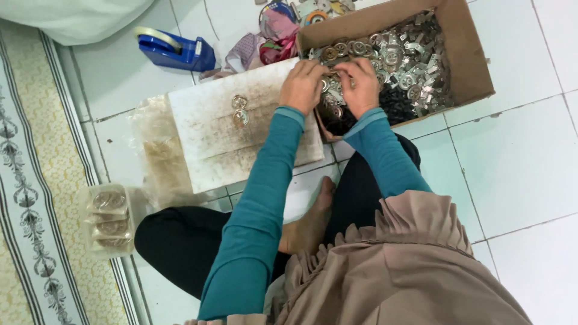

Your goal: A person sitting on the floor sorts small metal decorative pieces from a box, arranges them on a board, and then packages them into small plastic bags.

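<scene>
The person sits cross-legged on the white tiled floor, one bare foot tucked under, so the work lies within arm's reach without leaning.

To the left, beside the patterned mat border, lies a clear plastic bag of round metal pieces, well apart from both hands.

In front of the knees lies a stained white rectangular board, laid flat as a low work surface. Two small round silvery metal fittings lie on it, touching each other and set apart from the bulk stock, just left of the hands.

The left hand and right hand meet at the near edge of the open brown cardboard box. Both are curled, fingers bent down and close together over small metal parts at the box edge. Whether each hand grips one piece or merely sorts among them cannot be told; the fingertips are hidden.

The box is filled with loose silvery metal discs and clips, shiny and round-faced, with darker pieces toward the near side. The heap is disordered.

Beyond the board stand a blue tape dispenser and a heap of pink and red wrappers, near the box's far left corner.
</scene>
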